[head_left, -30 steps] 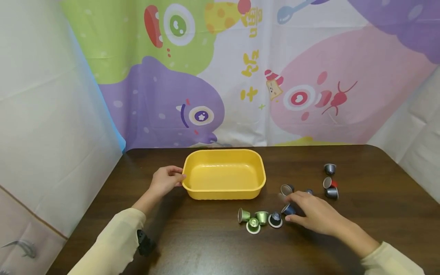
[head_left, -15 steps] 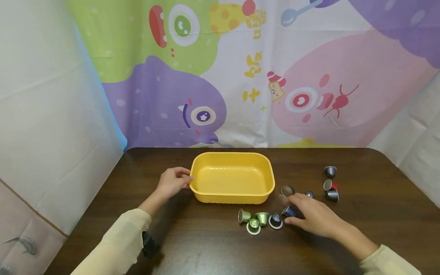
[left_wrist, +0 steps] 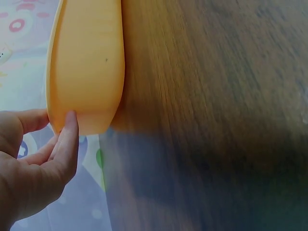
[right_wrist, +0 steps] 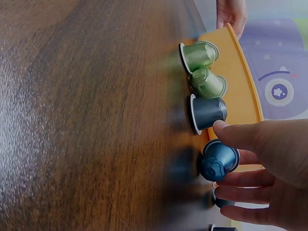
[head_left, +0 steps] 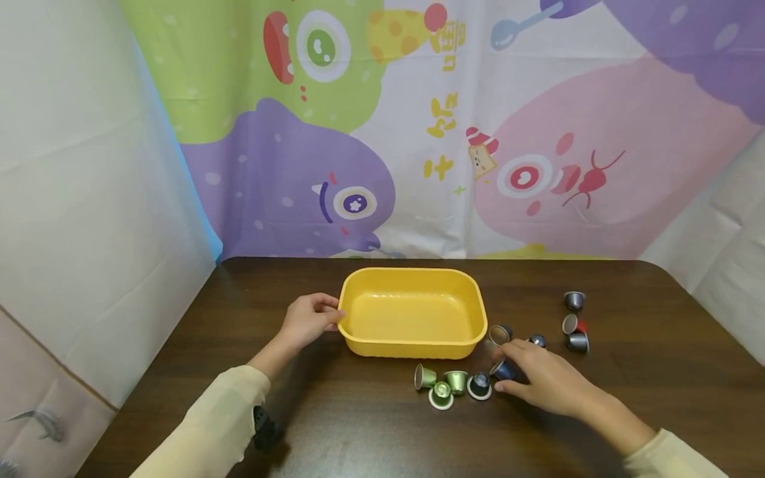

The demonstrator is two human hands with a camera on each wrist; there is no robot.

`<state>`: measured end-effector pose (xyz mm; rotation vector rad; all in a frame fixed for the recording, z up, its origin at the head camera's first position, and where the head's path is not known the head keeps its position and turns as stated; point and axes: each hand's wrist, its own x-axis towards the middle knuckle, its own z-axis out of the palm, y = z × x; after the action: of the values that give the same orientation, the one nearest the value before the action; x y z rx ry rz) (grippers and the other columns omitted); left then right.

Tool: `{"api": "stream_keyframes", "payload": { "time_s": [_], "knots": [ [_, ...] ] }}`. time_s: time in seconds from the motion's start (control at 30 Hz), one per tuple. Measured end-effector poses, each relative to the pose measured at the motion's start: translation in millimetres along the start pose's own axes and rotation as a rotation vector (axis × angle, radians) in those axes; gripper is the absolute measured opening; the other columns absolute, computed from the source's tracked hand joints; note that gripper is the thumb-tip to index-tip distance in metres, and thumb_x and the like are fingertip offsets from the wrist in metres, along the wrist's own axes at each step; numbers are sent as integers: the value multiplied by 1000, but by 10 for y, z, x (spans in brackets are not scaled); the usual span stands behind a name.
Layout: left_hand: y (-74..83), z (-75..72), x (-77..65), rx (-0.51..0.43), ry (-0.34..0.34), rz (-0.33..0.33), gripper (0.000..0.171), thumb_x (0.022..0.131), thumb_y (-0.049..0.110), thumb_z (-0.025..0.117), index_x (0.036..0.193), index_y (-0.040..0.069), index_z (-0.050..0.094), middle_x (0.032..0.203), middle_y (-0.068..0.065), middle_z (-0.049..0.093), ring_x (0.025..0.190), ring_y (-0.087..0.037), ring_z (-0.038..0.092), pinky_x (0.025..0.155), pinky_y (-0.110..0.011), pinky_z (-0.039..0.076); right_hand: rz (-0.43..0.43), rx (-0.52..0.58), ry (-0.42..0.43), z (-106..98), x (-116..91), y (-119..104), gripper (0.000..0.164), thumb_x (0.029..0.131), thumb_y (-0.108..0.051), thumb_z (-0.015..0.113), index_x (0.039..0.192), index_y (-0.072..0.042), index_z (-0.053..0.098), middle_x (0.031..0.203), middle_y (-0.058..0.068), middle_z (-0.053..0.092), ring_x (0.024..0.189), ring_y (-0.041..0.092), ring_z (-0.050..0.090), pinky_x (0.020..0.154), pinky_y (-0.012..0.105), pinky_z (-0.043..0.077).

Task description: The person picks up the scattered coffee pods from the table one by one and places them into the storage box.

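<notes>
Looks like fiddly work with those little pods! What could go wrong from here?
The right hand is reaching for the blue capsule, but its thumb is right by the dark capsule, so it might knock that one over.

The green capsule at the left end of the group lies on its side, so a nudge could roll it.

The left hand grips the yellow tray by one end only, so it might swivel.

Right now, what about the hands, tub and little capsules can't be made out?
Head view: part of the blue capsule, hidden by the right hand.
Head view: any lettering on the green capsules, too small to tell.
Left wrist view: the far end of the yellow tub, cut off by the top edge.
Right wrist view: part of the lowest capsule, cut off by the bottom edge.
</notes>
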<state>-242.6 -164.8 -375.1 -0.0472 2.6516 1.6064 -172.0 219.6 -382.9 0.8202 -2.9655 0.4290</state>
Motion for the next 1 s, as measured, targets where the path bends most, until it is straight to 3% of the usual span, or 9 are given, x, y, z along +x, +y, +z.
{"api": "stream_keyframes", "payload": {
  "time_s": [0.5, 1.0],
  "knots": [
    [9, 33, -18, 7, 33, -7, 23, 87, 10, 68, 104, -5, 66, 94, -18, 70, 67, -9, 66, 73, -35, 60, -21, 2, -14, 26, 11, 55, 32, 83, -30, 74, 108, -14, 63, 106, -2, 65, 96, 14, 63, 76, 31, 55],
    [10, 11, -26, -61, -4, -56, 26, 89, 13, 66, 107, -6, 64, 101, -20, 68, 70, -10, 67, 78, -36, 60, -43, 45, 20, 71, 64, 60, 27, 83, -27, 75, 103, -12, 63, 100, -2, 65, 94, 14, 62, 77, 31, 54]
  ]
}}
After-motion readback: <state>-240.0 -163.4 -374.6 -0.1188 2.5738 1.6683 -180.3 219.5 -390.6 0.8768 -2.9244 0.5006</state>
